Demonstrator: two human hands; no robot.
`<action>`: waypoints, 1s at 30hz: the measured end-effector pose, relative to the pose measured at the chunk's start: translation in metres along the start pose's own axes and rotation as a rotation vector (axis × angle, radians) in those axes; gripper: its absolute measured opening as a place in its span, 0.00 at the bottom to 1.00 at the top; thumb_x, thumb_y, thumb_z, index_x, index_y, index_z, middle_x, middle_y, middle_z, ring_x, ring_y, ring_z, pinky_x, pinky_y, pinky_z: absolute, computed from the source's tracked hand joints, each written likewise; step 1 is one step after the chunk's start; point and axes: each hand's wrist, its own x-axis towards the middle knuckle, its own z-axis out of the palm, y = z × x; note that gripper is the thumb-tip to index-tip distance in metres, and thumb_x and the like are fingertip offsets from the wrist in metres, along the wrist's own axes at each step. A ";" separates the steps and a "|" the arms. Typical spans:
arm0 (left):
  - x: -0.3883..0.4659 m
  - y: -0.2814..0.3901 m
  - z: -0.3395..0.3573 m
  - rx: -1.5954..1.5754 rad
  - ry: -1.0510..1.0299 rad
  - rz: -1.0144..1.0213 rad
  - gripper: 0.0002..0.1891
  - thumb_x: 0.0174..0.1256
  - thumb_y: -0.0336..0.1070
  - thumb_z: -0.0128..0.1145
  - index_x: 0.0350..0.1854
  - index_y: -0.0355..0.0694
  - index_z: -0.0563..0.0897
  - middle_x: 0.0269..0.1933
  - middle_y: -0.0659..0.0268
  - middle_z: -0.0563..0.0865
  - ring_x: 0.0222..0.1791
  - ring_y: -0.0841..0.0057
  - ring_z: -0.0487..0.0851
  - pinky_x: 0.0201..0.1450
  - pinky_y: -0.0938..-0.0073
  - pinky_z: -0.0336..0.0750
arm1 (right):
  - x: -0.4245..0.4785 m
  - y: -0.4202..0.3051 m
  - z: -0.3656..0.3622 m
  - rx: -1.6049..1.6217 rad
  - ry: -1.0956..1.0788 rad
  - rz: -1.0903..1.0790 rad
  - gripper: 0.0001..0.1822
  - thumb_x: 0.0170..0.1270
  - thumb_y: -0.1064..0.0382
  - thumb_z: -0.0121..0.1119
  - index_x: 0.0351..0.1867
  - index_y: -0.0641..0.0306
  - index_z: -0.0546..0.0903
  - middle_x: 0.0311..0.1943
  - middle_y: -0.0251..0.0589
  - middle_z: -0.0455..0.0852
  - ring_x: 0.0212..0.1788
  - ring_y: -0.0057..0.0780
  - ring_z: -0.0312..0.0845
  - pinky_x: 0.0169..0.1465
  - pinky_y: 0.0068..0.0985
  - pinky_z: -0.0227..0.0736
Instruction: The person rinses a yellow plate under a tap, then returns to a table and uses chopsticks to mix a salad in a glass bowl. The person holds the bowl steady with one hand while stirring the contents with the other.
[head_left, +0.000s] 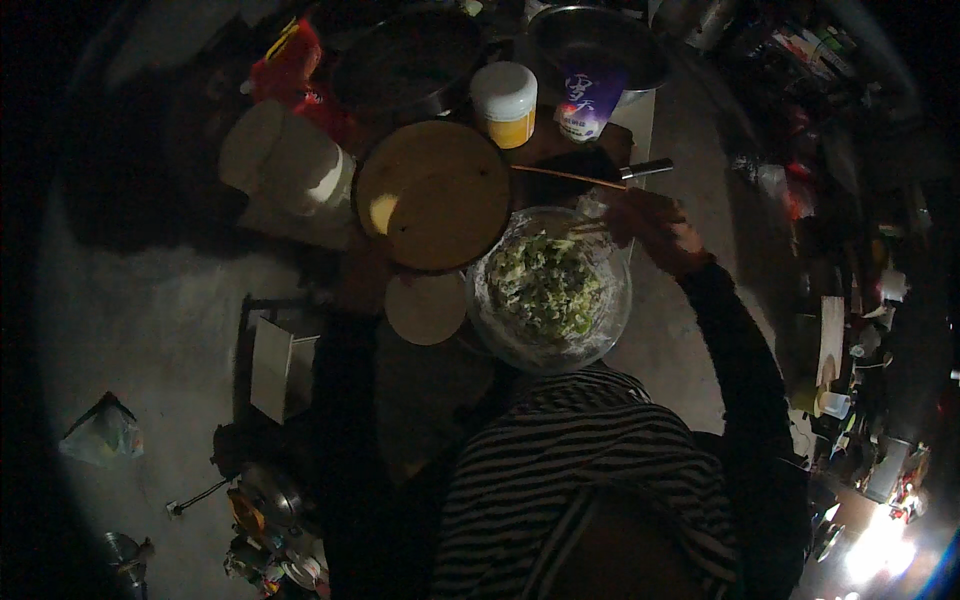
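A clear glass bowl (624, 300) with a chopped green-and-white filling (544, 281) stands close before my striped apron. At its upper right rim, my right hand (664, 232) grips thin wooden chopsticks (589, 225) that reach over the filling. My left hand (367, 274) is in deep shadow beside a pale flat disc (425, 311), possibly dough. A fingertip seems to touch the disc's upper edge, but its grip is too dark to tell. Above the disc sits a round tan board or lid (442, 202) with a dark rim.
Behind the bowl lie a knife (649, 169) and a thin stick (566, 176). Farther back stand a white-lidded jar (504, 105), a purple pouch (589, 101), a metal basin (637, 90) and a dark pan (439, 101). A pale container (285, 157) and a red bag (292, 67) are left.
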 end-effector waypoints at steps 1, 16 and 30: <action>-0.006 -0.005 0.002 -0.209 0.048 -0.020 0.24 0.52 0.35 0.61 0.53 0.36 0.75 0.54 0.45 0.75 0.53 0.48 0.75 0.51 0.55 0.74 | -0.010 -0.021 -0.006 -0.115 -0.046 0.018 0.13 0.69 0.58 0.51 0.38 0.68 0.77 0.32 0.40 0.81 0.29 0.24 0.78 0.32 0.22 0.74; 0.006 0.041 0.002 -0.810 -0.205 -0.187 0.21 0.63 0.36 0.46 0.57 0.35 0.65 0.37 0.56 0.81 0.26 0.70 0.81 0.26 0.71 0.76 | -0.039 -0.023 -0.012 -0.328 0.025 -0.046 0.16 0.69 0.54 0.50 0.37 0.68 0.78 0.31 0.41 0.79 0.28 0.23 0.75 0.31 0.23 0.69; -0.014 0.036 0.005 -0.591 -0.119 -0.120 0.24 0.63 0.37 0.51 0.61 0.36 0.65 0.54 0.49 0.74 0.50 0.62 0.77 0.43 0.64 0.78 | -0.106 0.000 0.045 -0.637 -0.309 -0.106 0.09 0.63 0.65 0.56 0.43 0.63 0.80 0.38 0.44 0.81 0.42 0.38 0.79 0.47 0.33 0.74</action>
